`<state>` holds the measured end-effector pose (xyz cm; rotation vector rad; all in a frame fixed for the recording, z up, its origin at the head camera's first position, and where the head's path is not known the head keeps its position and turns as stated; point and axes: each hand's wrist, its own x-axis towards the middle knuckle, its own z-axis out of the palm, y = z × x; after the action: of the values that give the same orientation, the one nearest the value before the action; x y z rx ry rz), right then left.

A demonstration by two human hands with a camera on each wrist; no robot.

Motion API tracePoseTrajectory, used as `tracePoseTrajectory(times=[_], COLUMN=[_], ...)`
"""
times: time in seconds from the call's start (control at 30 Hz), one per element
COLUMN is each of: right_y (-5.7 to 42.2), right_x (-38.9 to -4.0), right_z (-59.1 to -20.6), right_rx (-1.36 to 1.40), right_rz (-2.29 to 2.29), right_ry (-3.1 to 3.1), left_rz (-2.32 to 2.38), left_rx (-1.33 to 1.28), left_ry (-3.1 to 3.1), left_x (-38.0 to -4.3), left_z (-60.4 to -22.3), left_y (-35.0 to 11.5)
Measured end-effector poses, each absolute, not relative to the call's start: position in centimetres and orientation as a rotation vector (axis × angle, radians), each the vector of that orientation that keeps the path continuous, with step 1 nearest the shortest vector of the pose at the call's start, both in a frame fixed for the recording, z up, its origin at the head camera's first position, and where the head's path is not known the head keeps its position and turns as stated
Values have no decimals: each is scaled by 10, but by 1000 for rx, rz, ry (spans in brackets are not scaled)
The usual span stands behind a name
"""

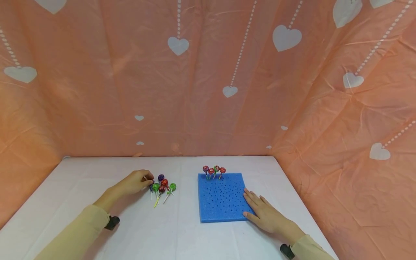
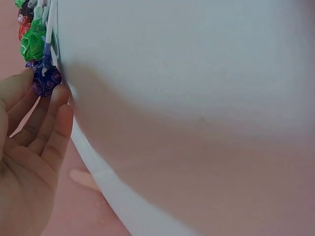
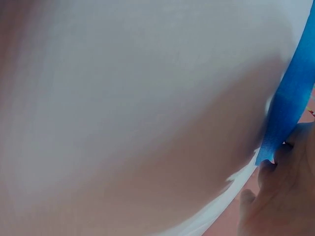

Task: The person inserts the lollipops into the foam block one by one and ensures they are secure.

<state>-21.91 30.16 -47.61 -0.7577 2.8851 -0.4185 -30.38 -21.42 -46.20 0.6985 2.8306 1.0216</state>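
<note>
My left hand (image 1: 138, 181) pinches a purple-wrapped lollipop (image 2: 47, 82) between thumb and fingers, at the left side of a small pile. Several other lollipops lie there, among them a green one (image 1: 172, 186), a red one (image 1: 164, 182) and a dark purple one (image 1: 161, 177). To the right is a square blue foam block (image 1: 221, 202) dotted with small holes. Several lollipops (image 1: 211, 171) stand upright in a row along its back edge. My right hand (image 1: 264, 215) rests with fingers extended on the block's right edge; the right wrist view shows its fingers at the blue side.
Everything lies on a white-covered table (image 1: 130, 231). An orange curtain (image 1: 208, 126) with white hearts hangs behind and along both sides. A dark strap piece shows at each wrist by the sleeves.
</note>
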Motion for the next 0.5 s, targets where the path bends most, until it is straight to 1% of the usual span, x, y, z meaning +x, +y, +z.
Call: tracePoseTrajectory(times=[0.23,0.5], right_y=[301,303], right_x=[-219,-220], right_z=[-476,-477], right_rx=[-762,-757], right_rz=[-413,-403], right_ry=[2885,2889], left_rz=[1061,1154], left_rx=[667,737], left_ry=[2881,2985], left_x=[-302,-296], left_z=[-461,-453], left_y=[-213,-205])
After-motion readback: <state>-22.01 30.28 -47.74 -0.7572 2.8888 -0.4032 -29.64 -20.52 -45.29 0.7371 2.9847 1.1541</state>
